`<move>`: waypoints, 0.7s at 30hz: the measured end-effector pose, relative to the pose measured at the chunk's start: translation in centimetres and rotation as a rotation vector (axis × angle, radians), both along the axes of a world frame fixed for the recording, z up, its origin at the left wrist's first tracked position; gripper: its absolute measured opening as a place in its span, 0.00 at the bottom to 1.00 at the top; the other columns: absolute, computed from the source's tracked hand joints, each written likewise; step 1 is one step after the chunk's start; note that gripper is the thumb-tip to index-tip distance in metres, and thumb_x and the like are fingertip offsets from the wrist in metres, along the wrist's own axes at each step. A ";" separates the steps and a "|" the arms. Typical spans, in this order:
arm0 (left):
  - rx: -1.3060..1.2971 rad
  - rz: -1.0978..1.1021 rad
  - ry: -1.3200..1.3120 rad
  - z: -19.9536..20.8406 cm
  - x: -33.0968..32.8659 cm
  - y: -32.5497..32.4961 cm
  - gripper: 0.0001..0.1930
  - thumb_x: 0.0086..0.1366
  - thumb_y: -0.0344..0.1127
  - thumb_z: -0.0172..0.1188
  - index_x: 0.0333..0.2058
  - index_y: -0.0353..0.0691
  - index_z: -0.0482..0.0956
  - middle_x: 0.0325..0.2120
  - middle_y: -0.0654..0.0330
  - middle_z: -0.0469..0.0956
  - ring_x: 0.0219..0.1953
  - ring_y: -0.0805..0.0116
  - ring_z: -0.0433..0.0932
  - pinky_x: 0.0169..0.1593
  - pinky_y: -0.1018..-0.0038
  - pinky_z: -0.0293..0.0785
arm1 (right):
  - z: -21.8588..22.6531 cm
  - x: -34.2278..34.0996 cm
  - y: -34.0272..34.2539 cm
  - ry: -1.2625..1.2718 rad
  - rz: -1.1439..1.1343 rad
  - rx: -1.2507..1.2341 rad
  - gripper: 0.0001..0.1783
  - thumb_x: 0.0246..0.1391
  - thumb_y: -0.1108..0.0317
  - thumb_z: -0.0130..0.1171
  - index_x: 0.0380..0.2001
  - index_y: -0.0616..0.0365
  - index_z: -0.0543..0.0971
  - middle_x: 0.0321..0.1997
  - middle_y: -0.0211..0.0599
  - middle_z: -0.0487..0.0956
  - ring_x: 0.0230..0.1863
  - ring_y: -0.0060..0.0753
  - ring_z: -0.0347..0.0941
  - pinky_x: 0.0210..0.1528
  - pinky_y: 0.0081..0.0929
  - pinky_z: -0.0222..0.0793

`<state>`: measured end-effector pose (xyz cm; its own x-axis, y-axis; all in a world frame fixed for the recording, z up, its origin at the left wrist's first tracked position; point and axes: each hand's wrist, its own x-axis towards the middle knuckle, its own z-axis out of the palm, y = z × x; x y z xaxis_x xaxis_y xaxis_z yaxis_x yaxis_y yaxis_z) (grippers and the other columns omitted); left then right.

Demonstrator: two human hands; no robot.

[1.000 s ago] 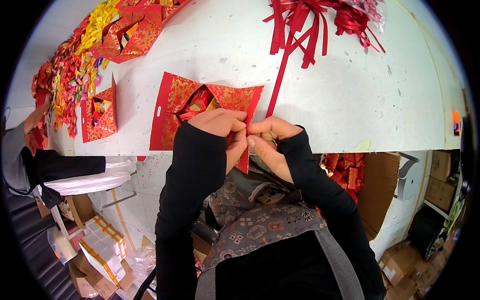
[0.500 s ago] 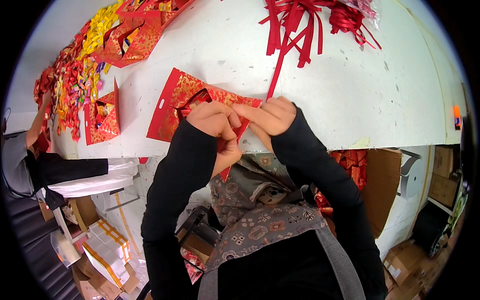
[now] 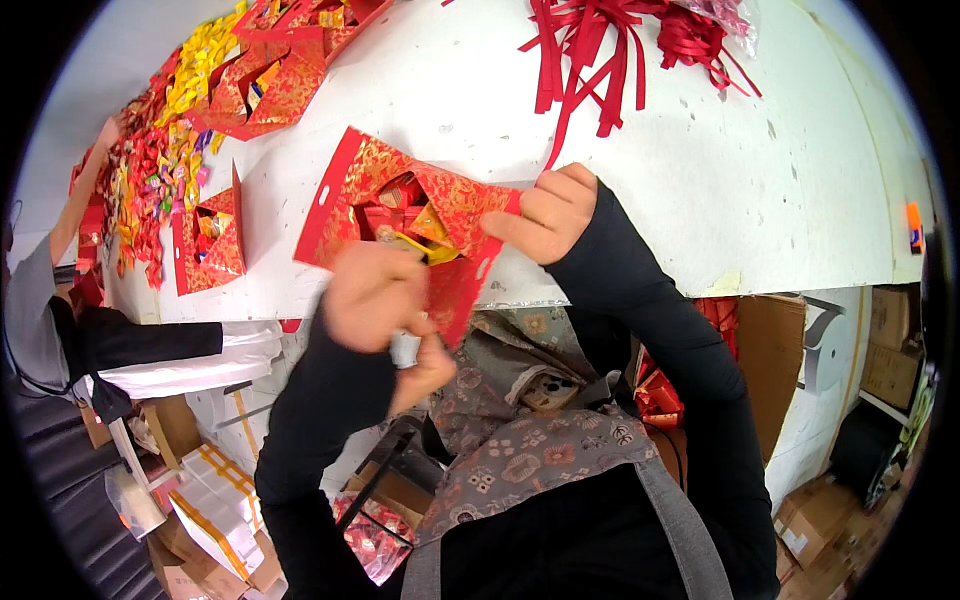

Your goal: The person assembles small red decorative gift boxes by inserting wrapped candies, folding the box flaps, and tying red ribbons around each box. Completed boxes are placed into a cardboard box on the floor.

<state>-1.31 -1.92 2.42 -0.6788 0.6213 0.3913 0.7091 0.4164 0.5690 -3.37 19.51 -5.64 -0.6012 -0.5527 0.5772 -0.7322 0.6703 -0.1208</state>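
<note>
A red folded-card candy box (image 3: 455, 190) with gold patterning lies tilted at the table's near edge. Red and yellow wrapped sweets (image 3: 400, 205) show in its opening. My right hand (image 3: 548, 215) is closed on the box's right corner, thumb along the card. A red ribbon (image 3: 568, 115) runs down from a pile to the top of this hand; whether the fingers grip it is hidden. Blurred by motion, my left hand (image 3: 385, 310) is at the box's lower edge with fingers curled. A pale patch shows between its fingers; I cannot tell what it is.
Cut red ribbons (image 3: 590, 50) lie at the far middle. A filled box (image 3: 212, 240) stands to the left, other boxes (image 3: 270, 85) behind it. Loose sweets (image 3: 150, 170) are heaped far left, where a co-worker's arm (image 3: 85, 185) reaches. Below the table is a carton (image 3: 770, 370).
My left hand has moved left and down, uncovering the sweets in the box. My right hand has lifted slightly. The co-worker's arm has swung farther up over the heap.
</note>
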 end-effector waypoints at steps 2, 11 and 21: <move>-0.027 0.038 -0.148 2.0 1.3 -2.1 0.12 0.29 0.22 0.57 0.15 0.42 0.66 0.23 0.60 0.69 0.27 0.61 0.70 0.31 0.71 0.66 | 1.0 0.5 0.1 -0.063 0.012 -0.008 0.10 0.41 0.69 0.54 0.31 0.54 0.74 0.24 0.29 0.69 0.31 0.30 0.66 0.35 0.29 0.59; -0.126 0.979 -0.380 -1.3 1.0 -10.2 0.15 0.64 0.37 0.45 0.40 0.33 0.75 0.35 0.52 0.78 0.36 0.67 0.76 0.41 0.73 0.70 | 1.1 2.9 -0.4 -0.925 -0.472 -0.684 0.12 0.55 0.62 0.51 0.28 0.61 0.73 0.16 0.36 0.70 0.18 0.29 0.66 0.23 0.29 0.61; 0.185 0.103 -0.246 -7.0 0.6 -0.4 0.36 0.58 0.33 0.50 0.60 0.26 0.41 0.61 0.40 0.44 0.64 0.48 0.46 0.63 0.64 0.41 | 2.5 1.7 -6.0 -1.077 -0.088 -0.741 0.23 0.60 0.50 0.42 0.19 0.58 0.66 0.15 0.26 0.61 0.19 0.16 0.58 0.23 0.20 0.57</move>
